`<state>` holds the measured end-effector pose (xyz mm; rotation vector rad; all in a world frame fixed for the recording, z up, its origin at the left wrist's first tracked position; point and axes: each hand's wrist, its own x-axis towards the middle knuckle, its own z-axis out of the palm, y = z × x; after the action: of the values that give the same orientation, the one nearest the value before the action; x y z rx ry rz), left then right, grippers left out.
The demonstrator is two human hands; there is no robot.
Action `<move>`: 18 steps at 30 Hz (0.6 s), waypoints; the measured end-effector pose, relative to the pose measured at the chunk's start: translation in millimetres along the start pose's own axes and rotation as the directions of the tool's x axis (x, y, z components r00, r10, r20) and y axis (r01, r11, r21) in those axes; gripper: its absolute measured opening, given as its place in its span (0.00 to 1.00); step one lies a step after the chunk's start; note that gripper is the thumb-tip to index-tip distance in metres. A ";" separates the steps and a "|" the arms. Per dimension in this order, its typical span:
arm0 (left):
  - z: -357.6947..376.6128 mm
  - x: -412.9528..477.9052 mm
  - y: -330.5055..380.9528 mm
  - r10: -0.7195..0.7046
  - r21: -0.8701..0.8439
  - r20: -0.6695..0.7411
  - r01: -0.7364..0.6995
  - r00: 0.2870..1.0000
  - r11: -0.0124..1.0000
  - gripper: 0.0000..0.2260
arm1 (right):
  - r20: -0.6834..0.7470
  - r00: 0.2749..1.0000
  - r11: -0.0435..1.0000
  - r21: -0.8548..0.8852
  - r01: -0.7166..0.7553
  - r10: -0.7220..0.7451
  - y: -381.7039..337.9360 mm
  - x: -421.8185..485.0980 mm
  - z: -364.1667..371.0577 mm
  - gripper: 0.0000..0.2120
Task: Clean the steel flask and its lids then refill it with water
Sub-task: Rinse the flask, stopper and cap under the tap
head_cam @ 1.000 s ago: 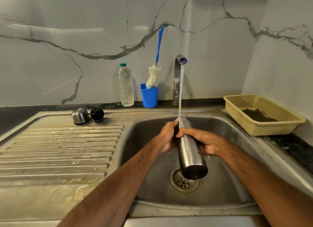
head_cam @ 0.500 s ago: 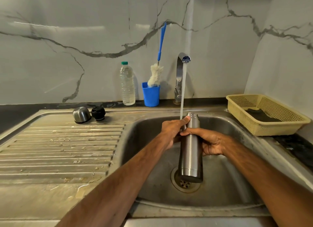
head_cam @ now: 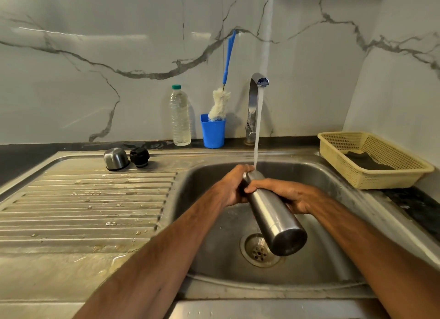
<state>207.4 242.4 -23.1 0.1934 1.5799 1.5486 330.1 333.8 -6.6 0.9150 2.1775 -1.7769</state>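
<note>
The steel flask (head_cam: 273, 216) is tilted over the sink basin (head_cam: 214, 247), its base pointing toward me and its mouth up under the running water from the tap (head_cam: 256, 99). My left hand (head_cam: 234, 187) wraps the flask's neck on the left side. My right hand (head_cam: 285, 195) grips the upper body from the right. The stream lands on the flask top and my left hand. Both lids sit on the drainboard at the back: a steel cup lid (head_cam: 116, 158) and a black stopper (head_cam: 139, 157).
A blue cup (head_cam: 213, 134) holding a blue-handled bottle brush (head_cam: 222, 99) stands by the tap, with a plastic water bottle (head_cam: 180, 118) to its left. A yellow basket (head_cam: 371, 161) holding a dark cloth sits right of the sink. The ribbed drainboard (head_cam: 83, 211) is wet.
The flask went from upright half a second ago to tilted with its base toward me. My left hand closed around the neck under the stream.
</note>
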 end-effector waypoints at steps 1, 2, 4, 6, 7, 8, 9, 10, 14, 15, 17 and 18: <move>-0.8 1.1 0.4 -0.002 0.011 -0.009 0.003 1.000 1.000 0.21 | -0.029 1.000 0.997 -0.077 -0.005 0.003 -0.8 0.9 3.0 0.32; -2.1 1.3 0.5 0.002 0.039 -0.028 -0.001 1.000 0.999 0.21 | -0.065 0.998 0.987 -0.160 -0.012 0.002 -1.4 2.1 6.2 0.31; -5.2 5.4 0.6 0.003 0.082 -0.057 0.001 0.998 0.997 0.23 | -0.130 0.991 0.954 -0.299 -0.024 -0.016 -2.9 5.0 11.6 0.29; -8.2 6.4 0.9 -0.008 0.099 -0.074 0.016 0.997 0.995 0.26 | -0.183 0.980 0.906 -0.423 -0.012 -0.073 -4.9 7.7 14.7 0.30; -9.7 6.8 1.0 -0.006 0.085 -0.084 0.013 0.996 0.996 0.27 | -0.209 0.972 0.887 -0.461 -0.002 -0.106 -6.6 9.1 15.1 0.32; -10.1 6.1 1.9 -0.012 0.064 -0.085 0.017 0.996 0.998 0.28 | -0.224 0.966 0.876 -0.482 0.006 -0.130 -8.0 10.8 14.6 0.33; -9.6 4.9 3.1 -0.026 0.045 -0.069 0.029 0.997 0.999 0.28 | -0.225 0.964 0.876 -0.481 0.013 -0.138 -8.6 11.7 14.0 0.34; -9.4 3.7 4.3 -0.045 0.043 -0.060 0.048 0.997 0.998 0.26 | -0.210 0.970 0.890 -0.456 0.017 -0.126 -8.9 12.6 14.0 0.34; -10.0 0.2 7.6 -0.111 0.052 -0.036 0.112 0.993 0.992 0.21 | -0.067 0.997 0.979 -0.202 0.031 -0.046 -11.7 7.5 13.4 0.36; -12.7 3.3 7.5 -0.120 0.054 -0.052 0.123 0.991 0.991 0.23 | -0.013 0.999 0.994 -0.103 0.033 -0.035 -11.8 7.5 11.8 0.35; -12.8 -1.4 8.4 -0.127 0.011 -0.015 0.128 0.992 0.992 0.24 | 0.086 0.996 0.998 0.059 -0.021 0.015 -10.3 11.7 7.7 0.35; -12.7 -4.2 8.8 -0.122 0.020 -0.022 0.123 0.992 0.992 0.23 | 0.103 0.994 0.993 0.109 -0.049 0.037 -11.1 13.8 8.9 0.37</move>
<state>197.4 232.3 -15.7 0.0898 1.5950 1.4439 310.8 329.2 -6.8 0.8685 2.0004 -1.8970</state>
